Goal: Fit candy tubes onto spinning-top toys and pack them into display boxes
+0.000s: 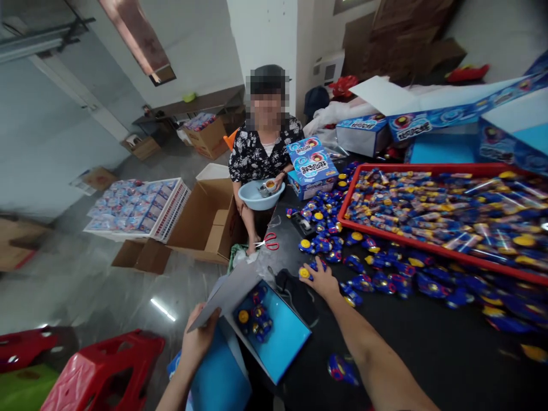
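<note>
My left hand (201, 331) is closed on the grey cardboard flap (233, 291) of an open box, with the thumb on top. The box (285, 337) is bright blue inside and tilts toward me. Several small blue toys with yellow parts (259, 325) lie in its far left part. My right hand (322, 281) reaches over the black table, its fingers bent round a blue toy with a yellow round part (305, 273). More such toys (323, 242) are heaped just beyond that hand, and a single one (342, 370) lies near my right forearm.
A red tray (428, 254) full of wrapped pieces stands on the right, printed boxes (312, 168) behind it. Across from me a seated person (265, 148) holds a pale blue basin (259, 200). Red-handled scissors (270, 242) lie near the table edge. Red stools (103, 371) stand lower left.
</note>
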Available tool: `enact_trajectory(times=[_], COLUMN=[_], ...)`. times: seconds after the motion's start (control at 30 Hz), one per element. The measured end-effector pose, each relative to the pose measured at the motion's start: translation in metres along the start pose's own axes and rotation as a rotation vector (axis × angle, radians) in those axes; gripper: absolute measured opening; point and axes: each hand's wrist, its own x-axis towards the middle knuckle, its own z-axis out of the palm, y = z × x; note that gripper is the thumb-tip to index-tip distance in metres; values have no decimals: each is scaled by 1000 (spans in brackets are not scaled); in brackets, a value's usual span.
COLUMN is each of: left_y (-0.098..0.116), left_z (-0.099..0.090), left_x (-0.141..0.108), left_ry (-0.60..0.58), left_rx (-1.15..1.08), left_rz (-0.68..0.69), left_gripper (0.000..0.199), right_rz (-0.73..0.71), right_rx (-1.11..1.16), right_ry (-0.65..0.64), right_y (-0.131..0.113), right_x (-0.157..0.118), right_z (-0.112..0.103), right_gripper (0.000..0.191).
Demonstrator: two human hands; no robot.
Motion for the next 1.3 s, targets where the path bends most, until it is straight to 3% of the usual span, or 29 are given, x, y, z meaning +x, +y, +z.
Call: enact_trajectory(times=[0.23, 0.43, 0.57, 0.7, 0.87, 1.0, 1.1, 1.17, 1.3], left_y=[6, 3, 3, 4, 7, 12, 13, 12, 8], left_z=[8, 8, 8, 7, 4, 2, 1, 1, 1], left_x=[-11, -21, -22, -24, -27, -27, -25, -23, -20], left_ry=[19, -3, -3, -9, -12, -11, -17, -28, -57], left_rx=[-35, -63, -80, -99, -117, -125, -131, -132, -126], left_rz=[-61, -111, -113, -98, -70, -57, -52, -54, -64], left_gripper=[53, 56, 54, 51, 50, 52, 52, 53, 53], right_rz=[122, 246, 101, -111, -289, -382, -384, -299, 160], right_rx=[161, 380, 476, 504, 437, 387, 352, 333, 315], right_ry=[-31, 114, 191, 135, 83, 44, 75, 162, 479], right_y=[-5, 6, -14, -64, -119, -134, -125, -107, -34], right_x=[-1, -49, -109, -160, -168, -163, -163, -159, -122], right_z=[-1, -6, 1, 25, 47, 49, 42, 32, -4], right_gripper=[57, 58, 54, 57, 64, 75, 75, 73, 96])
